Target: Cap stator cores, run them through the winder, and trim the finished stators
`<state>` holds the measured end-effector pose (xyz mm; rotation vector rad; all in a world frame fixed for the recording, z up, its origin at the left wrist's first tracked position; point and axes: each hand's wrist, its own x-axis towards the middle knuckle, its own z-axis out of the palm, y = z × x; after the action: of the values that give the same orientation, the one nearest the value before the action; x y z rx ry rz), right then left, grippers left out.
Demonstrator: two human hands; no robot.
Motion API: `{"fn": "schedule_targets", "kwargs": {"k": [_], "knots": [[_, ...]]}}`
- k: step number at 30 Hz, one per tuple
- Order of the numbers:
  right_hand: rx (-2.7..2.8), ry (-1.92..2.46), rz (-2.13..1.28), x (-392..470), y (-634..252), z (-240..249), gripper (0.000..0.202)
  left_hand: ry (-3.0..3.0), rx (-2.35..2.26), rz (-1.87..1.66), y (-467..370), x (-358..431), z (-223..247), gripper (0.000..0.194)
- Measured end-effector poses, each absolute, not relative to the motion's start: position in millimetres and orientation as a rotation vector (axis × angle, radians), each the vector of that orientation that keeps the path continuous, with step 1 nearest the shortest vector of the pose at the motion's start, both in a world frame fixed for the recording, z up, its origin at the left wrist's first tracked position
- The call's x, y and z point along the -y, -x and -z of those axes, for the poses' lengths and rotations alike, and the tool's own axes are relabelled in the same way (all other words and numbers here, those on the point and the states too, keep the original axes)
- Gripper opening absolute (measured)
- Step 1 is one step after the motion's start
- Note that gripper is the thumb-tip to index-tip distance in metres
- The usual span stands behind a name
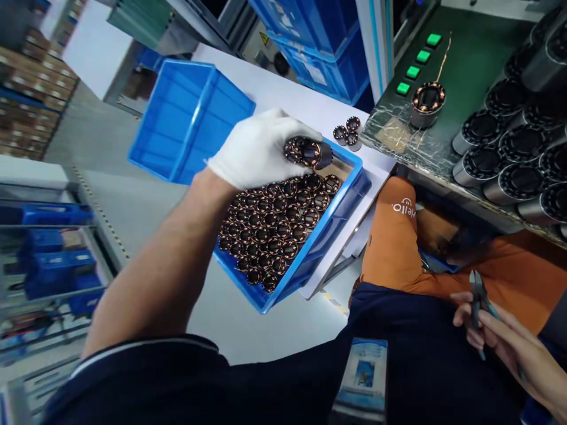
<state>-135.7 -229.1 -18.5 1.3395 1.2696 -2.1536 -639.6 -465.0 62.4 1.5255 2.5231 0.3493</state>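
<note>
Dozens of copper-wound stators packed in rows inside a blue bin (310, 260) on the white table (283, 94). Left hand (259, 147), in a white glove, curled shut around 1 stator (310, 152), holding it just above the far end of that bin, winding end pointing right. Right hand (500, 336) bare, low at the right edge over the lap, fingers closed loosely on a pair of small cutters (478, 301) with teal handles, tips pointing up. Second blue bin (186, 118) just beside the full one, further back on the table. 3 loose stators (348, 133) lying on the table past the bin's far corner, touching each other. Off to the right, a green-topped bench (478, 53) with 4 green buttons (419, 64) and 1 bigger wound stator (427, 103) standing upright, wire tail sticking up. Rows of larger metal-cased stators (509, 153) stacked at the far right. More blue crates (323, 53) behind the table.
</note>
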Motion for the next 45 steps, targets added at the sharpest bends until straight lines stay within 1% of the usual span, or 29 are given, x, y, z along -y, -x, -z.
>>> {"fn": "schedule_targets", "kwargs": {"k": [3, 6, 8, 11, 16, 21, 24, 28, 30, 33, 34, 35, 38, 40, 45], "knots": [[-1.223, -1.459, 2.131, 246, 136, 19, 0.06, -1.489, -2.421, -0.3, 680, 455, -39, 0.059], [-1.161, -1.473, 2.137, 255, 130, 26, 0.06, -1.474, -2.348, -0.287, 699, 446, -23, 0.06], [-1.12, -1.49, 2.145, 257, 124, 34, 0.061, -1.501, -2.299, -0.244, 705, 445, -17, 0.057], [-1.128, -1.538, 2.143, 260, 119, 43, 0.062, -1.483, -2.27, -0.215, 710, 444, -13, 0.054], [-1.223, -1.527, 2.109, 266, 129, 46, 0.063, -1.386, -2.319, -0.282, 710, 437, -10, 0.058], [-1.268, -1.56, 2.072, 270, 152, 31, 0.06, -1.55, -2.324, -0.094, 701, 432, -14, 0.063], [-1.302, -1.596, 2.064, 274, 165, 21, 0.056, -1.599, -2.302, -0.025, 699, 433, -13, 0.06], [-1.363, -1.592, 2.021, 280, 173, 16, 0.06, -1.568, -2.216, -0.186, 703, 437, -4, 0.056], [-1.389, -1.588, 2.007, 281, 173, 19, 0.061, -1.511, -2.201, -0.243, 706, 440, 3, 0.06], [-1.412, -1.53, 1.994, 281, 167, 28, 0.062, -1.456, -2.219, -0.201, 711, 445, 11, 0.069], [-1.415, -1.504, 1.99, 281, 164, 31, 0.064, -1.46, -2.236, -0.181, 711, 447, 12, 0.069], [-1.417, -1.482, 1.987, 280, 161, 35, 0.066, -1.487, -2.251, -0.165, 710, 450, 12, 0.065], [-1.407, -1.461, 1.985, 280, 155, 45, 0.07, -1.634, -2.303, -0.121, 698, 458, 13, 0.038], [-1.394, -1.455, 1.992, 281, 153, 50, 0.07, -1.671, -2.346, -0.096, 685, 463, 15, 0.027], [-1.442, -1.381, 1.978, 282, 153, 56, 0.074, -1.586, -2.435, -0.138, 660, 470, 29, 0.02]]}}
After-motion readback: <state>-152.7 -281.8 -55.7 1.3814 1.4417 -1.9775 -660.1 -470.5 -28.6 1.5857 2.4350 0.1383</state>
